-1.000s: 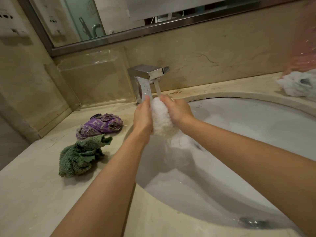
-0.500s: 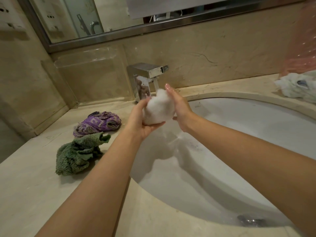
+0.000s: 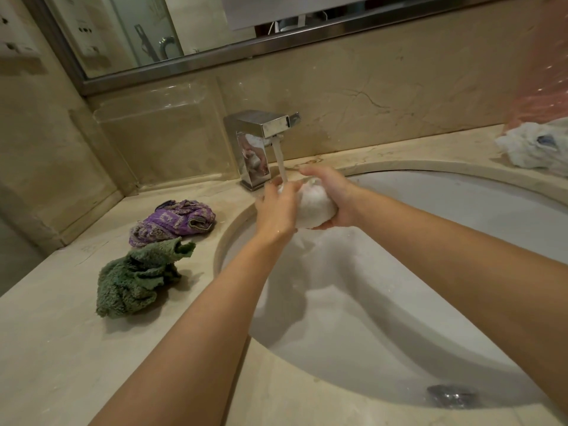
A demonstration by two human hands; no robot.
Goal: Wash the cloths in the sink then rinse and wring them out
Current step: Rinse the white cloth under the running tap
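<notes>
Beige marble counter [image 3: 55,358] around my white sink [image 3: 461,216]; over its basin, my left hand [image 3: 278,212] and right hand [image 3: 336,195] cup a balled white cloth [image 3: 313,207] under running tap [image 3: 261,130].

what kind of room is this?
Most likely a bathroom, possibly a hotel's: an oval undermount sink set in a marble counter, a square chrome tap running, and a framed mirror above the backsplash.
</notes>
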